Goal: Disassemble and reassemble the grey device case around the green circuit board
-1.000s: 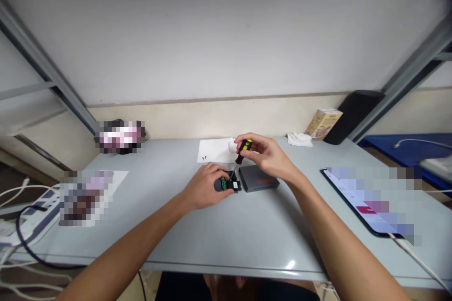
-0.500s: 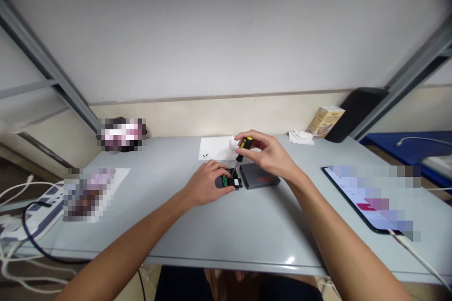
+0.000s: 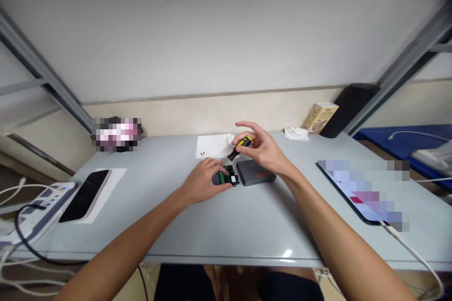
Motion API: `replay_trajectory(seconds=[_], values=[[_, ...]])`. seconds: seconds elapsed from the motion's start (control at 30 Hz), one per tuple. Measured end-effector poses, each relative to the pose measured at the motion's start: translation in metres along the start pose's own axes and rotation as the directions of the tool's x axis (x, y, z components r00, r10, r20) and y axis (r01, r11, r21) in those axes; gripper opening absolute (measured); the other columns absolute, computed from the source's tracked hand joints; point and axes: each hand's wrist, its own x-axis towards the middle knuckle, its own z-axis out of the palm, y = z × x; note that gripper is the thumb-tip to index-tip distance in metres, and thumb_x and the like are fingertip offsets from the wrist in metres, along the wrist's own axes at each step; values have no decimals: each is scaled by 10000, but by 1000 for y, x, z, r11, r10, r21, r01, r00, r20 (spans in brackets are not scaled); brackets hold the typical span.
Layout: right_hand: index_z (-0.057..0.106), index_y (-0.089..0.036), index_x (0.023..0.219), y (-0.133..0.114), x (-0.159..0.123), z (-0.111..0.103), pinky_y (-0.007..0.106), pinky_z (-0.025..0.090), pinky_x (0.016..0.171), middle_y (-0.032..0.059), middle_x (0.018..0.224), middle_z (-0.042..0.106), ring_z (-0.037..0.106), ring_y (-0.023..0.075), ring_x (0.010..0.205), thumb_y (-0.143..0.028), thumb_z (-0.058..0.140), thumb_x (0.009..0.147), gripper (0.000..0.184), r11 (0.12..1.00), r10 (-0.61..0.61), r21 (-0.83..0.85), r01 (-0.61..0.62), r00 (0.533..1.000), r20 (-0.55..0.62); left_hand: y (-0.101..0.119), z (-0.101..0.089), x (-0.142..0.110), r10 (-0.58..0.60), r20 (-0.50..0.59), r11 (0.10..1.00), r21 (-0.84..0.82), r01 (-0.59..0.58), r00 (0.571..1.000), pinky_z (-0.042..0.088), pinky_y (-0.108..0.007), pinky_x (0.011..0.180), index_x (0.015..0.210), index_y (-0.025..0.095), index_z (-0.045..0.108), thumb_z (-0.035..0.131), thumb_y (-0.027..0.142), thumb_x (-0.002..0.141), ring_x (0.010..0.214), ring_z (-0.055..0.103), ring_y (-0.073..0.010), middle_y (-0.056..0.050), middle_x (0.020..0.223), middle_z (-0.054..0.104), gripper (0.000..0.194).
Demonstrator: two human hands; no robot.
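Note:
My left hand (image 3: 203, 181) steadies a small opened black device (image 3: 231, 179) on the table, its thumb at the near edge and its fingertips over the far side. A green circuit board (image 3: 222, 177) shows inside it. My right hand (image 3: 263, 148) holds a black and yellow screwdriver (image 3: 240, 147) between thumb and fingers, index finger raised off the handle. The screwdriver slants down left above the device; I cannot tell whether its tip touches anything. A flat dark grey box (image 3: 256, 172) lies beside the device, below my right hand.
Tiny dark screws (image 3: 202, 154) lie on white paper (image 3: 212, 145) behind the device. A phone (image 3: 84, 196) and a power strip (image 3: 49, 207) are at the left. A plugged-in tablet (image 3: 360, 197) lies right; tissue (image 3: 296, 133), a carton (image 3: 319, 117) and a black speaker-like object (image 3: 349, 108) stand behind.
The screwdriver has tipped over from steep to more slanted, and its shaft has come out of the device. My right index finger has lifted off the handle. My left hand stays on the device.

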Motion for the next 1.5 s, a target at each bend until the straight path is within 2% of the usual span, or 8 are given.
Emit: replay_trajectory(seconds=[0.17,0.33,0.53,0.73,1.03,1.23,1.4,1.5], values=[[621,-221,1261,-1,3,-7,286,461,675,26,898,763,620,152,758,-488,874,758,623,1000,-1,-13,-1,985,-173,5,-11,-2,-67,37,990,-124,71,997,507,-470,1033,1118,237,624,807,353,825,1146,612,-290,-75,1176,702,365],[677,-209,983,4,4,-3,300,464,674,42,878,751,599,156,742,-586,781,832,419,995,-70,-87,48,960,-272,-11,-25,0,-168,-23,950,-271,155,986,534,-406,967,1168,231,598,511,122,834,1071,623,-237,-78,1200,668,362],[673,-222,963,6,0,15,316,469,681,26,891,712,593,157,738,-590,757,850,394,992,-58,-125,32,977,-203,-31,-34,3,-182,-118,982,-64,176,976,521,-379,870,977,213,635,474,128,849,897,618,-212,-40,961,687,222],[642,-228,937,-1,-4,20,317,455,704,4,809,657,576,151,725,-539,681,933,314,976,-120,-203,80,973,-196,-14,-32,3,-36,-113,995,93,47,993,499,-420,888,937,215,658,480,175,957,924,626,-239,-58,932,707,183],[622,-230,910,-1,-6,17,316,461,660,-1,754,630,534,143,654,-564,648,954,337,959,-149,-272,84,963,-226,17,-20,-3,57,59,996,69,-61,997,418,-499,1140,1407,259,561,630,282,925,1282,576,-305,-92,1383,648,488],[627,-235,898,-2,-7,21,320,464,671,3,759,638,560,155,675,-579,659,939,348,967,-142,-238,86,964,-227,-10,-33,0,-29,-9,999,-20,29,1000,516,-445,995,1248,229,631,487,96,856,1125,616,-277,-93,1188,689,438],[643,-229,907,1,-9,37,315,467,687,9,803,657,570,152,706,-558,671,933,332,985,-79,-160,61,991,-105,-19,-31,0,-134,37,985,114,129,990,532,-365,806,1152,236,657,437,108,901,868,629,-216,-50,1029,664,357],[646,-232,900,2,-9,39,311,463,683,10,808,654,562,150,705,-550,673,935,321,984,-70,-169,54,994,-85,-15,-31,1,-84,28,984,162,79,996,523,-371,822,1117,225,665,426,112,930,875,626,-216,-58,1032,658,324]])
